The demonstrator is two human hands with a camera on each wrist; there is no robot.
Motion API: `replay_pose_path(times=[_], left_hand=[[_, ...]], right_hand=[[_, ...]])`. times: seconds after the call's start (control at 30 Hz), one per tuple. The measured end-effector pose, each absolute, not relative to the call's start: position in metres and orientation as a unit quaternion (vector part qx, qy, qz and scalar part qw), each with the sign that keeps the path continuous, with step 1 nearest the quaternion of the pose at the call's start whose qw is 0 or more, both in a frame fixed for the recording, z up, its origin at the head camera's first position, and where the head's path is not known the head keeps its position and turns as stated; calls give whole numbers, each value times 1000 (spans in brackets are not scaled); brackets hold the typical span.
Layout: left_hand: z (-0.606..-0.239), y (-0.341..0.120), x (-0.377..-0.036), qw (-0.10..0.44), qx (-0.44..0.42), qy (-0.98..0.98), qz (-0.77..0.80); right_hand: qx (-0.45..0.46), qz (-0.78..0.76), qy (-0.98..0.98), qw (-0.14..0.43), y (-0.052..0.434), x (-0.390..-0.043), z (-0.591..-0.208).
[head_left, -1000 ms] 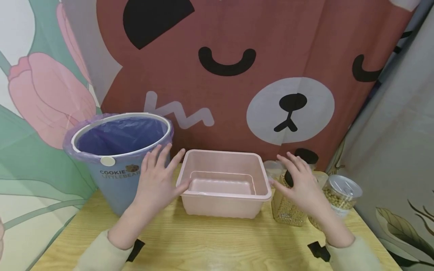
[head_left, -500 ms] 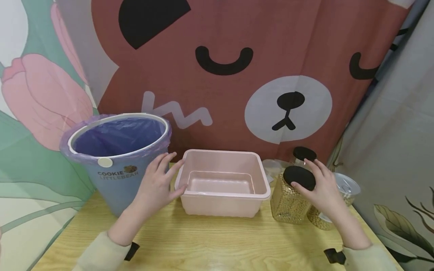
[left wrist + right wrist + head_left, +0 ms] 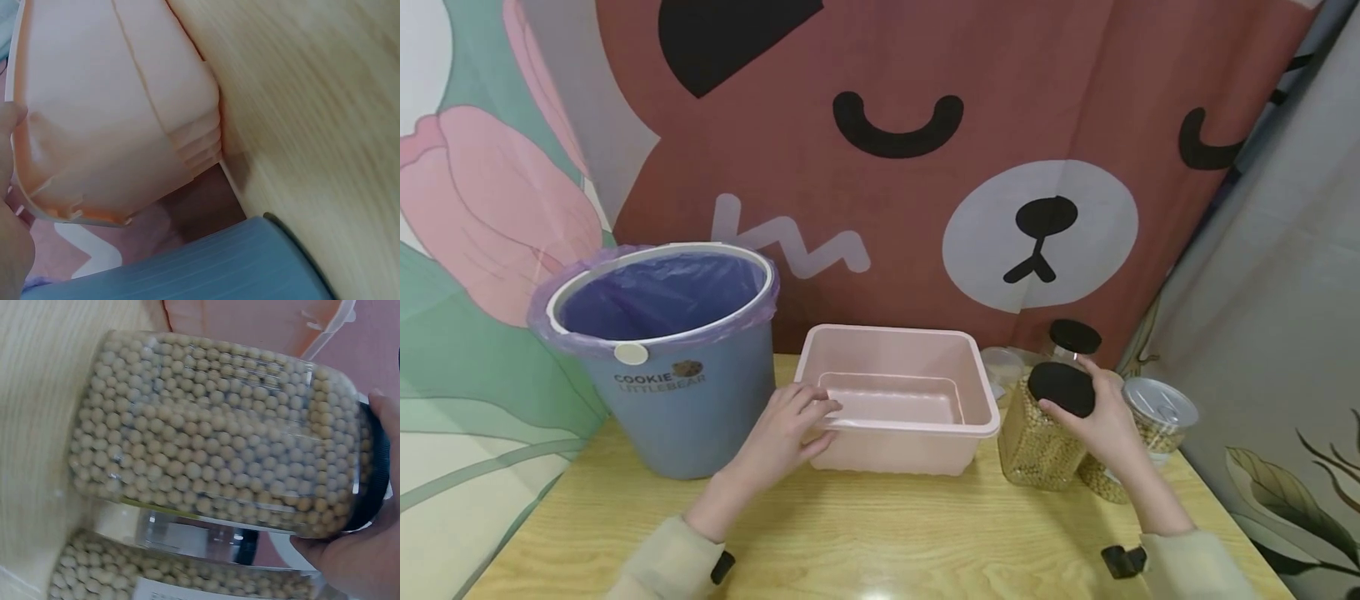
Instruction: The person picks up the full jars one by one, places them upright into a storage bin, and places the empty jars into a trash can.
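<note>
My left hand [image 3: 786, 429] is at the front left corner of a pink plastic basin [image 3: 898, 450]. Its fingers bend over the rim, and in the left wrist view the thumb touches the rim from outside. On the right, a clear square jar of soybeans [image 3: 1037, 442] stands upright, closed by a black lid [image 3: 1062, 389]. My right hand [image 3: 1108, 421] grips that lid, thumb at the front and fingers round the far side. The right wrist view shows the jar [image 3: 212, 431] full of pale round beans, with the hand [image 3: 362, 556] at its lid end.
A blue bin [image 3: 700, 417] with a purple liner stands left of the basin. Behind the gripped jar is another black-lidded container [image 3: 1075, 337]. A round silver-lidded jar of beans [image 3: 1161, 408] stands to its right. A patterned cloth [image 3: 895, 233] hangs behind the wooden table [image 3: 880, 525].
My right hand has moved right from beside the basin onto the soybean jar's lid. My left hand has lowered from beside the bin onto the basin's rim, its fingers bending.
</note>
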State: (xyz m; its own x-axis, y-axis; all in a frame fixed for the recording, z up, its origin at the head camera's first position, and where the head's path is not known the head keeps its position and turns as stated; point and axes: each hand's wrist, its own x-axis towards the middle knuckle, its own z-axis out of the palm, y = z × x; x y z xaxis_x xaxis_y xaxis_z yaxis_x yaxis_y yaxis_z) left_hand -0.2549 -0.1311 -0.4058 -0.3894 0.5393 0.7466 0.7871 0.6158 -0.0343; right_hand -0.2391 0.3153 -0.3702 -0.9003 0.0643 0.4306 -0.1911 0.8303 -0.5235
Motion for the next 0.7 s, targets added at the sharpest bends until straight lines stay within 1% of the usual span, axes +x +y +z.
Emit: replay_pose_path(times=[0.2,0.53,0.7], left_hand=[[-411,-131,-256,387,-418,-801,-182],[-408,-138,-251,377,-394,-818,-181],[-411,-137,-251,384,-386,-819,-182]], right_hand=[[7,317,-923,217,317,-244,-376],[-17,331,-918,219,310,-246,-380],[-15,349,-910,222,300,-250,-381]])
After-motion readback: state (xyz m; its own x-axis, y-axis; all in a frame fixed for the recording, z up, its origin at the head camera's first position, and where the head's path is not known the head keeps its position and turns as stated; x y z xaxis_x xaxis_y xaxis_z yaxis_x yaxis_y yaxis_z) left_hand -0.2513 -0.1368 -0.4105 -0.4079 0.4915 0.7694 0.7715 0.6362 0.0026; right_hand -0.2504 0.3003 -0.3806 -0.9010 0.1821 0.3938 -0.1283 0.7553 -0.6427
